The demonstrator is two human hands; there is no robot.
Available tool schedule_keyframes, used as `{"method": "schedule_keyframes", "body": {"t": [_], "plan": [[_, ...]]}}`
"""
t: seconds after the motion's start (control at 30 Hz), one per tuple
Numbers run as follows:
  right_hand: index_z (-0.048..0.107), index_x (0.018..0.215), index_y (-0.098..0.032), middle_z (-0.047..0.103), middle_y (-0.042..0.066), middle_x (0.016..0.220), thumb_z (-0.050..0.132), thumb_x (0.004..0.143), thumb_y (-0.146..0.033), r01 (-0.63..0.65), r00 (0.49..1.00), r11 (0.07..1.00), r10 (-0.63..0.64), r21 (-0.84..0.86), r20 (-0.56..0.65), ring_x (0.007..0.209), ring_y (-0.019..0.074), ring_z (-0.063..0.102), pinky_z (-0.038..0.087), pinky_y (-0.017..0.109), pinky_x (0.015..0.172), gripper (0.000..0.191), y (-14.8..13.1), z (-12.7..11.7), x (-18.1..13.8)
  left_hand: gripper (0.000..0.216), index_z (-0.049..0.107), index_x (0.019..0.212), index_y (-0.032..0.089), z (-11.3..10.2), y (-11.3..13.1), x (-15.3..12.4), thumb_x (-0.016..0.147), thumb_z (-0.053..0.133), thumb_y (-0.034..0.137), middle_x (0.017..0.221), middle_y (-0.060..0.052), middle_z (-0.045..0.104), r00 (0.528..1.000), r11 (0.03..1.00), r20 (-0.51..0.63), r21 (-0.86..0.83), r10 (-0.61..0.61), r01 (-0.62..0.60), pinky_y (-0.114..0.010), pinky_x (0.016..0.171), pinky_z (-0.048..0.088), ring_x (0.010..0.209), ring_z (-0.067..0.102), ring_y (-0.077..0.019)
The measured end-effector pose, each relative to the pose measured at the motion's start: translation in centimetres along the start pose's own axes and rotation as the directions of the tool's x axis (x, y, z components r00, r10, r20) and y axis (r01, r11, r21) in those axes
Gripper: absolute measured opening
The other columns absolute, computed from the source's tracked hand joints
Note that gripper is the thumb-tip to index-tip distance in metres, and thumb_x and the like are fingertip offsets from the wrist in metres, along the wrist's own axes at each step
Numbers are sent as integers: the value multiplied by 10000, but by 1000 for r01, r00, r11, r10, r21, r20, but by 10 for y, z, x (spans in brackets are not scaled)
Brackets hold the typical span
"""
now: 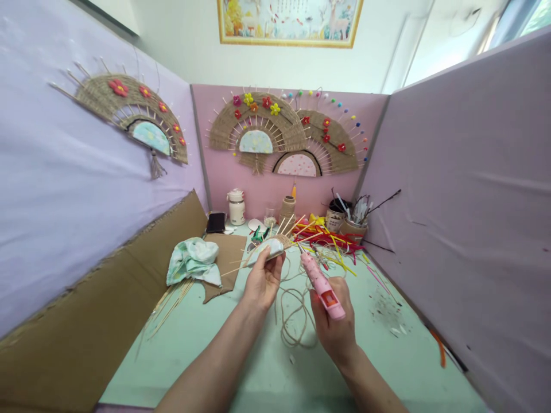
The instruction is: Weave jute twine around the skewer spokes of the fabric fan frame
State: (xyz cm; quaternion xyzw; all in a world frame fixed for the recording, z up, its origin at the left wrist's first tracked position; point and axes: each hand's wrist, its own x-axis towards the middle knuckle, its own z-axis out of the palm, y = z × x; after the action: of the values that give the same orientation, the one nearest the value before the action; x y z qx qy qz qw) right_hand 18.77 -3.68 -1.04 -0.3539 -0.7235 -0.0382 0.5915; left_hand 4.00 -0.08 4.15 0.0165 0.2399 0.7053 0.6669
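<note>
My left hand [262,282] grips a half-made little fan [267,250] from beneath, its sticks spreading toward one o'clock. My right hand [334,328] is clenched round a pink glue gun [322,288], nozzle aimed at eleven o'clock, just beside the fan. Loops of twine [295,321] lie on the green table [215,355] between my wrists. A crumpled cloth [193,261] sits at nine o'clock of the fan, pipe cleaners [333,238] at two o'clock.
</note>
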Motion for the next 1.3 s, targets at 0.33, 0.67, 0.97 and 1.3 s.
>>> {"method": "schedule_keyframes", "body": {"t": [0.33,0.67,0.97,1.3], "plan": [[521,964,-189,489,44,791,497,869,-143,-12,1000,1000,13,14,-13,751,201,454,407,359,652,108,2,2,-2,103,624,916,91,0,0,0,840,555,88,729,-78,708,1000,1000,-15,-11,-9,9,-139,524,565,647,697,-143],[535,1032,-187,501,45,788,497,870,-137,-5,1000,1000,5,8,-16,743,207,463,407,357,645,174,3,2,-5,110,621,925,92,0,0,-1,846,544,84,720,-76,706,1000,1000,-7,-13,-10,10,-138,523,564,641,697,-145],[550,1153,-187,568,82,873,473,893,-164,-17,999,1000,17,-11,38,789,225,502,422,394,702,272,2,1,-3,149,622,953,108,-2,-1,0,811,587,79,734,-72,710,1000,1000,-3,-12,-2,2,-149,531,571,662,702,-153],[556,1070,-184,524,55,800,484,885,-161,-35,999,999,35,4,16,772,222,488,405,372,670,200,2,2,-5,106,632,899,90,-2,0,-1,846,542,78,724,-78,708,1000,1000,-11,3,-17,17,-141,519,561,641,695,-147]]}}
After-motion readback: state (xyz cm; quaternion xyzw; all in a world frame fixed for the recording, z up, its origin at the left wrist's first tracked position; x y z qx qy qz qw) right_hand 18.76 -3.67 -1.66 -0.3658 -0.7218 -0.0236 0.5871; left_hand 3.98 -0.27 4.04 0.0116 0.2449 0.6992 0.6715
